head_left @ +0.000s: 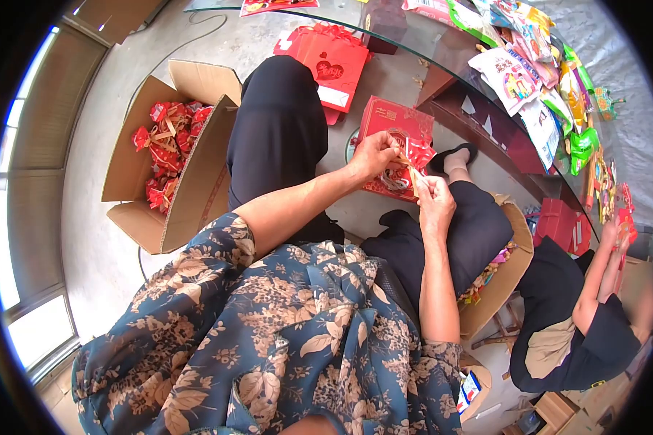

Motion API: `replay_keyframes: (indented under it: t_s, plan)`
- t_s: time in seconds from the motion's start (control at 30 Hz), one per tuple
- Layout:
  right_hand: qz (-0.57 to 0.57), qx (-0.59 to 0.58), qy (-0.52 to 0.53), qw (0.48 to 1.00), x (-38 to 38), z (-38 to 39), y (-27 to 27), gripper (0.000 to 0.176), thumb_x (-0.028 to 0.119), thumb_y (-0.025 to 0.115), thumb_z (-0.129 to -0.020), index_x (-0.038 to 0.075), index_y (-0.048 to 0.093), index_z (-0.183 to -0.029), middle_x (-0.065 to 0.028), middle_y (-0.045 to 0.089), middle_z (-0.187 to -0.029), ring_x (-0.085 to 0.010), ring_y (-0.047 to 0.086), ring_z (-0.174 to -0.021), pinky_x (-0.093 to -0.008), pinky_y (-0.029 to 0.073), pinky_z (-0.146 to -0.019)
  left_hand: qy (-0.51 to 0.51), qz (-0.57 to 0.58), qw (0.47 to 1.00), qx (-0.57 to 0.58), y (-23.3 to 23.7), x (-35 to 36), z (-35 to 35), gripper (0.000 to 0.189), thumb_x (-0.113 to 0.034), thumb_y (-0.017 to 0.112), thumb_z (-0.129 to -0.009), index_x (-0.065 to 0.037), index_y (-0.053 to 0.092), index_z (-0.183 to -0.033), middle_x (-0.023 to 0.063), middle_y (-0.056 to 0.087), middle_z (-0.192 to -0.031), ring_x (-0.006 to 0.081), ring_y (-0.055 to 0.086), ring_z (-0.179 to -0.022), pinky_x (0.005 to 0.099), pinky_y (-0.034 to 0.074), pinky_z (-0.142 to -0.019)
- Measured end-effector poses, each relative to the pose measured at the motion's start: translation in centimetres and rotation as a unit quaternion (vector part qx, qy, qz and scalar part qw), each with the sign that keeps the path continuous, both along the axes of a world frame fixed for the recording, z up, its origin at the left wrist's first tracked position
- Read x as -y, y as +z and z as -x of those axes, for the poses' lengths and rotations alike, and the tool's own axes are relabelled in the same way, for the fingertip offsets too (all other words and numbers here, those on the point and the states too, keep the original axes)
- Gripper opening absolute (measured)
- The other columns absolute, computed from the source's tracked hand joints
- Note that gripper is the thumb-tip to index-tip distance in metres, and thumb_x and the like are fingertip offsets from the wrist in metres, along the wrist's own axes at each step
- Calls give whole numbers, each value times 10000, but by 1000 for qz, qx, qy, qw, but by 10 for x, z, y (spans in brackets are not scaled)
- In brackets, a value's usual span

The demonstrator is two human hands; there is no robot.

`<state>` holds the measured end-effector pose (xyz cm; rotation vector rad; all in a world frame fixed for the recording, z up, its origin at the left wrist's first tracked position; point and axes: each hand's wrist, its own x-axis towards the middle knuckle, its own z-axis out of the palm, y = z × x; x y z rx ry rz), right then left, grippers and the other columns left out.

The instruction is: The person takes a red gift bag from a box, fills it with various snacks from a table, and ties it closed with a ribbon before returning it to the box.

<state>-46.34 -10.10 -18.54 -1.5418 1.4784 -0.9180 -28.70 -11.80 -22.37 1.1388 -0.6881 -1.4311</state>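
Note:
Both of my hands pinch a thin gold ribbon (404, 163) in front of my knees. My left hand (374, 155) is closed on one part of it, with thumb and fingertips together. On the other side, my right hand (435, 204) is closed on the ribbon's other part. Just beyond the fingers shows a small red gift bag (419, 153) with a gathered top, which the ribbon appears to go round. Beneath it lies a red printed box (392, 116), partly hidden by my hands.
An open cardboard box (196, 192) of red ribboned bags (168, 134) stands at my left. Red paper gift bags (334, 65) sit ahead. Snack packets (511, 76) cover the glass table (442, 54). Another cardboard box (511, 283) is by my right leg; a co-worker (569, 326) sits at right.

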Motion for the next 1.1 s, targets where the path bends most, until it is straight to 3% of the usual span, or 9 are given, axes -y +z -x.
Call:
replay_keyframes:
  t_s: [0.07,0.3,0.4,0.6,0.7,0.8,0.83,0.93,1.1]
  plan:
    - [13,-70,25,997,0,2,1,127,119,668,-877,15,613,-830,-48,605,-640,-106,553,-560,-305,459,-552,-9,-12,1000,12,4,-1,0,37,-2,531,-949,6,513,-917,96,613,-910,203,667,-874,324,600,-760]
    - [24,-95,39,994,0,5,4,151,134,643,-889,19,614,-796,-61,620,-622,-125,579,-548,-315,460,-544,32,-45,997,-54,8,-3,-1,44,-22,524,-959,-7,506,-922,97,611,-917,206,667,-863,328,595,-769]
    - [8,-80,36,996,2,9,-2,126,116,643,-883,18,620,-807,-62,627,-626,-121,582,-547,-311,465,-543,38,-65,995,-69,6,-3,0,62,-42,533,-961,-15,508,-911,94,623,-898,192,670,-826,311,590,-736]
    - [-85,6,29,996,0,9,-1,85,96,660,-874,17,645,-845,-27,633,-649,-75,564,-565,-243,465,-549,-5,18,998,53,-3,0,-5,69,-16,605,-916,-13,536,-920,82,640,-829,163,672,-751,275,573,-636]
    - [-91,39,32,995,-2,7,-1,87,97,661,-877,13,649,-860,-24,639,-677,-69,563,-577,-227,468,-557,-31,-46,994,99,11,-8,-5,91,-8,636,-896,-2,546,-908,90,649,-840,159,664,-683,266,560,-554]
    - [-103,59,30,992,-1,6,0,89,97,657,-883,9,652,-877,-33,648,-702,-74,567,-582,-231,473,-563,-5,-48,997,57,10,-15,0,116,-21,675,-867,-3,561,-873,85,665,-758,139,644,-597,272,537,-527]
    - [-106,69,31,991,-1,6,-3,89,98,655,-885,9,653,-883,-35,650,-707,-74,567,-582,-230,473,-563,3,-26,996,90,8,-15,2,104,-50,684,-870,6,598,-880,91,669,-756,126,640,-582,274,527,-492]
    - [-112,76,35,990,-1,5,-7,90,99,653,-889,10,656,-892,-36,653,-713,-73,567,-583,-228,472,-564,-58,-72,995,46,13,-18,0,115,-89,697,-871,12,641,-863,75,656,-692,118,623,-542,270,508,-453]
    - [-118,69,35,990,-1,5,-6,102,112,658,-891,11,656,-895,-38,655,-716,-75,563,-578,-225,462,-553,-118,-137,980,80,18,-20,-1,126,-150,704,-882,-32,664,-861,48,638,-652,109,580,-492,248,480,-451]
